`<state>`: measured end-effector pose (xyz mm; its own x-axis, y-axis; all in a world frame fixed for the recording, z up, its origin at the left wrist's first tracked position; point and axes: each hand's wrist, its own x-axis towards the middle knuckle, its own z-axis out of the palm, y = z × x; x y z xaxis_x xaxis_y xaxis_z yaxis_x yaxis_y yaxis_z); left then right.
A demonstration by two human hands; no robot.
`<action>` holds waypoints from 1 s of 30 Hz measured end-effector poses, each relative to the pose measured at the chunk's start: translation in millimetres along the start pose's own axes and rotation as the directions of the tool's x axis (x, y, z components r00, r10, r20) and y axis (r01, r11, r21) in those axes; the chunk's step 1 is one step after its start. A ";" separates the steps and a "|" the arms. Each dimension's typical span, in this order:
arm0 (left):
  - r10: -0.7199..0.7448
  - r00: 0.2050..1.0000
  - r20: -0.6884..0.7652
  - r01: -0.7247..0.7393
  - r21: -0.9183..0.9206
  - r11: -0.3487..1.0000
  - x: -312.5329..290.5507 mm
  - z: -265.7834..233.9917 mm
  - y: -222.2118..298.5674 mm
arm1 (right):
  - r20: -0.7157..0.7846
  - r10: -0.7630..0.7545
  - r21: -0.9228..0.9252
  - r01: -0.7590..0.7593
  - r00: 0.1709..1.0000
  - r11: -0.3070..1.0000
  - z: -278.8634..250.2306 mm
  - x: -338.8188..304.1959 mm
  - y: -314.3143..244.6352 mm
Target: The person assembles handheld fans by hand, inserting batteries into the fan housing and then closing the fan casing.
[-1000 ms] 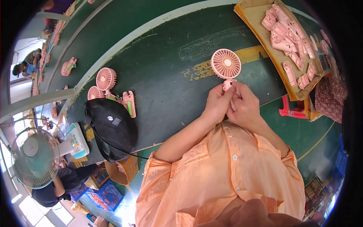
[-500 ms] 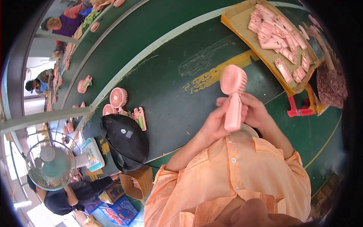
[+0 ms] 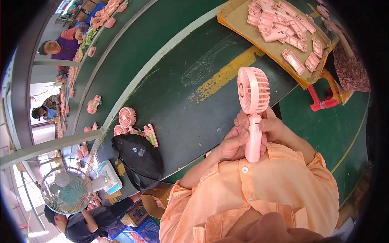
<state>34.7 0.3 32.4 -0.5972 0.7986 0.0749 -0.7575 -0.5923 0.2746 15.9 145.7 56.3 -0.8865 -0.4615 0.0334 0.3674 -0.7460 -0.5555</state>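
A pink handheld fan (image 3: 253,91) stands nearly upright before my chest, its round slatted head above and its smooth handle below. My left hand (image 3: 235,141) wraps the handle from the left, thumb pressed on its side. From the other side my right hand (image 3: 272,124) grips the upper handle, just under the fan head. Part of the right fingers is hidden behind the handle.
A cardboard tray (image 3: 239,30) of pink casings lies at the far right, beside a red and yellow stool (image 3: 323,99). On the bench's left are a black mesh bag (image 3: 139,156) and more pink fans (image 3: 127,116). A teal desk fan (image 3: 67,190) stands left. Several co-workers sit along the line.
The handheld fan has turned, so its ribbed head now shows sharply. It sits slightly lower, with both hands still on it. The view has shifted a little.
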 end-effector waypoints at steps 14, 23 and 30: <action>0.461 0.823 -0.331 0.102 0.885 0.455 25.0 6.0 29.9 | -0.174 -0.040 -0.456 -0.044 0.984 0.889 -21.2 33.2 -14.6; 0.427 0.815 -0.392 0.131 0.842 0.523 38.6 -1.1 36.9 | -0.197 -0.014 -0.370 -0.061 0.980 0.927 -35.2 44.0 -18.1; 0.503 0.743 -0.442 0.093 0.812 0.576 37.4 -13.4 78.5 | -0.178 -0.055 -0.575 -0.059 0.982 0.816 -44.3 86.6 -10.4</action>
<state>-50.6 -17.7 43.9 -0.9412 0.2475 -0.2298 -0.2778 -0.1804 0.9436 -77.2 134.8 28.1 -0.9412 -0.3270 -0.0847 0.1900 -0.3052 -0.9331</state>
